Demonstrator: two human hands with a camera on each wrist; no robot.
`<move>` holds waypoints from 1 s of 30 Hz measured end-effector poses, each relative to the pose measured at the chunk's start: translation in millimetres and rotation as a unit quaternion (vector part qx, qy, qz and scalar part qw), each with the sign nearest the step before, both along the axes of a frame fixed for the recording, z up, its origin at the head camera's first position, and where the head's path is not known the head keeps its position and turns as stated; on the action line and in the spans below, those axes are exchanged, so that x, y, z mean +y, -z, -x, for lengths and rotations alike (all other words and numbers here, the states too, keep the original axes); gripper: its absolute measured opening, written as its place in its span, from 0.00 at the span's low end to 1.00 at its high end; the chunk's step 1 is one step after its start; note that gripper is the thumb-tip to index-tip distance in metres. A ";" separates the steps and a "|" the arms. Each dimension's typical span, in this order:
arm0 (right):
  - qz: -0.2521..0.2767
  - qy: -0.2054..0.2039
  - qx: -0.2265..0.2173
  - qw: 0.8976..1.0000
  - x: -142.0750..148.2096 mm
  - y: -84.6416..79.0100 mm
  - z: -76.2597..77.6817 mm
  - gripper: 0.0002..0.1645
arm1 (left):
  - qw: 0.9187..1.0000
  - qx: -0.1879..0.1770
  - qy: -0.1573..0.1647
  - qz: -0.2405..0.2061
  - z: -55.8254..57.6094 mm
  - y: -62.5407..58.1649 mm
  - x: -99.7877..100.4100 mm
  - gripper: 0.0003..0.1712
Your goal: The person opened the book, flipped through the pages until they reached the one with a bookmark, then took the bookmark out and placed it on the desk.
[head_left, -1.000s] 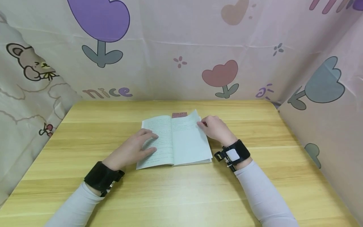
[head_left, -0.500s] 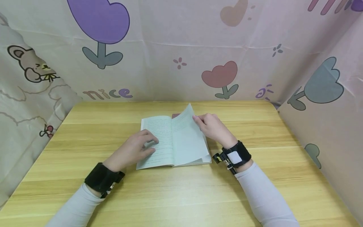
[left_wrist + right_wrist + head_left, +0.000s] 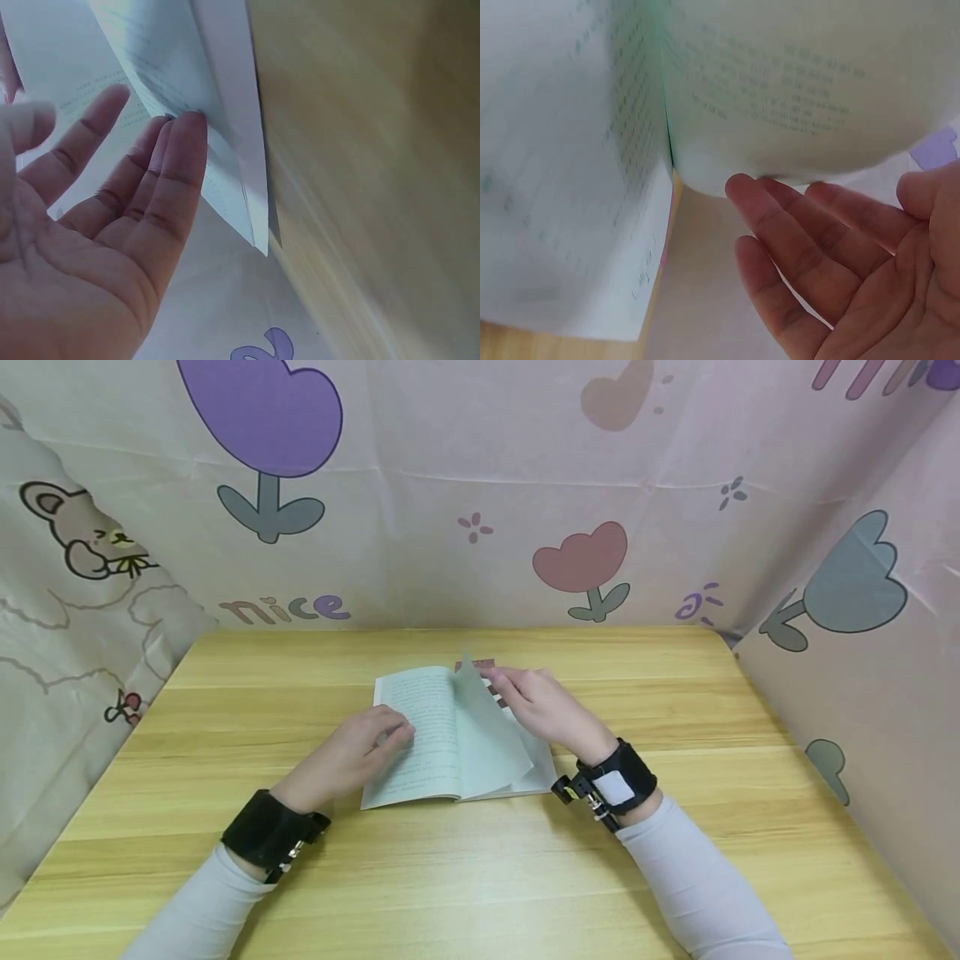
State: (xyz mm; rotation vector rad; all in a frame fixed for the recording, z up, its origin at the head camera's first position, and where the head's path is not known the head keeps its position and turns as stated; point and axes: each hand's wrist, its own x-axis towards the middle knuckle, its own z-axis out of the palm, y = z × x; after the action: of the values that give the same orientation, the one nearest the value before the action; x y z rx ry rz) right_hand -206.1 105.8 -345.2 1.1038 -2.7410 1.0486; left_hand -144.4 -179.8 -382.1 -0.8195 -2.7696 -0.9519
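Observation:
An open book [image 3: 431, 752] lies on the table, with printed text on its left page. Its right-hand page [image 3: 480, 743] is lifted and curls leftward, uncovering part of the page below. My right hand [image 3: 551, 710] is at the top of that raised page. In the right wrist view its extended fingertips [image 3: 746, 187] touch the page's edge, the thumb standing apart. My left hand [image 3: 348, 756] rests by the left page. Its fingers [image 3: 184, 161] lie loosely extended against the paper in the left wrist view, holding nothing.
A reddish-brown flat piece [image 3: 483, 664] juts out behind the book's top edge, partly hidden. The wooden table [image 3: 480, 877] is bounded at the back and sides by a printed cloth [image 3: 420, 552]. Black straps with small devices circle both wrists.
My right hand has moved left, bringing the page from nearly flat to raised and curled toward the spine. The left hand has stayed in place, its thumb drawing closer to its fingers.

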 end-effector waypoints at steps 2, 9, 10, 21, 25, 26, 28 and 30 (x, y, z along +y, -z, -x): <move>-0.005 -0.013 0.008 1.000 -3.4 0.5 -2.8 0.25 | 1.000 -0.003 0.003 -0.014 0.6 -0.4 -0.9 0.15; -0.038 -0.021 0.027 0.999 -12.3 3.4 -9.7 0.26 | 0.999 -0.028 -0.011 -0.030 0.4 -3.5 -1.0 0.21; -0.040 -0.019 0.025 0.999 -12.9 4.0 -10.1 0.26 | 0.999 -0.034 -0.015 -0.032 0.1 -4.1 -1.0 0.22; -0.026 -0.068 -0.026 0.997 -20.2 9.9 -14.5 0.27 | 0.996 -0.066 -0.035 -0.041 0.2 -6.1 -2.7 0.27; -0.030 -0.092 -0.030 0.995 -22.5 14.5 -16.9 0.27 | 0.996 -0.075 -0.035 -0.046 1.3 -5.4 -4.8 0.28; -0.034 -0.098 -0.029 0.994 -23.3 16.1 -17.3 0.27 | 0.995 -0.077 -0.035 -0.047 1.3 -5.5 -5.3 0.28; -0.042 -0.109 -0.024 0.993 -24.6 18.6 -18.1 0.27 | 0.995 -0.084 -0.034 -0.048 1.2 -5.9 -6.2 0.27; -0.049 -0.115 -0.016 0.992 -25.9 20.2 -18.9 0.28 | 0.994 -0.089 -0.033 -0.049 1.2 -6.3 -6.7 0.26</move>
State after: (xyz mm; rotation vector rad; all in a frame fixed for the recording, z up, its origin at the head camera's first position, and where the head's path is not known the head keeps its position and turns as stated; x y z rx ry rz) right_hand -187.2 80.0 -365.3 1.4591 -2.7680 0.9693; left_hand -145.5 -186.5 -375.8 -0.6535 -2.8479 -1.1927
